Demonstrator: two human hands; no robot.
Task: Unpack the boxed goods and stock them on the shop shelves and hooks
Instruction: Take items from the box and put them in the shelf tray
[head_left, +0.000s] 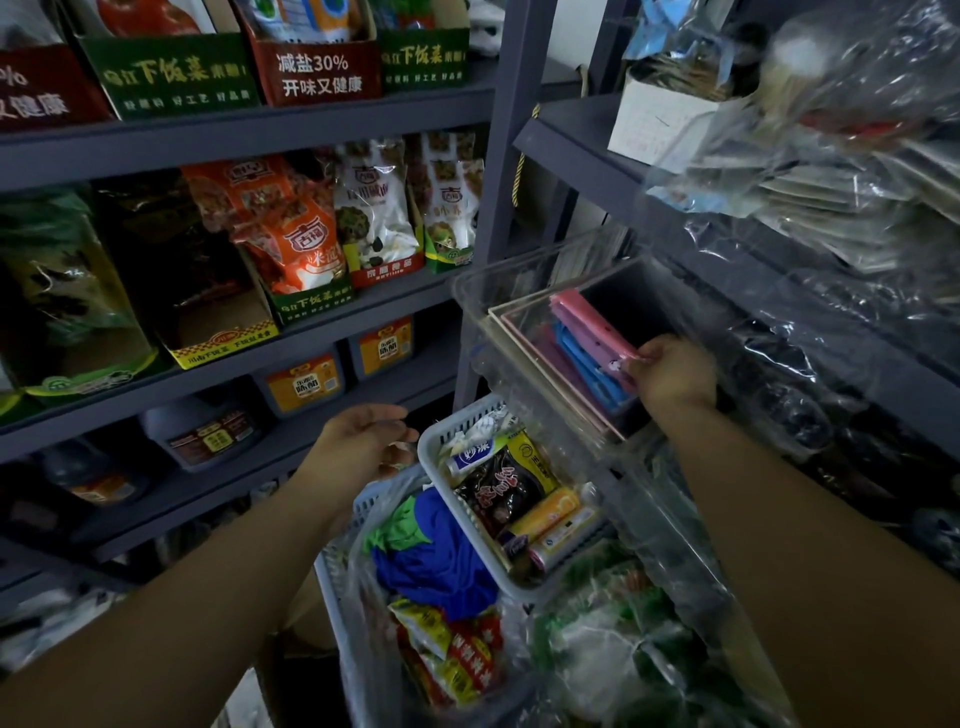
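Right hand (672, 371): fingers pinch the near end of a pink flat pack (592, 325), which stands on edge with blue and purple packs in a small box (524, 338) inside a clear bin (475, 291) at the shelf (571, 140) front; probably filed upright so more fit and each colour shows. Left hand (363, 441): fingers loosely curled, holding nothing clear, hovering just beside the white basket (431, 441) of mixed goods, likely ready to steady it or pick the next item.

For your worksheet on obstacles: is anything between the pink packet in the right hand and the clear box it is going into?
Nothing visible. The right hand pinches the pink packet already inside the open-topped clear box.
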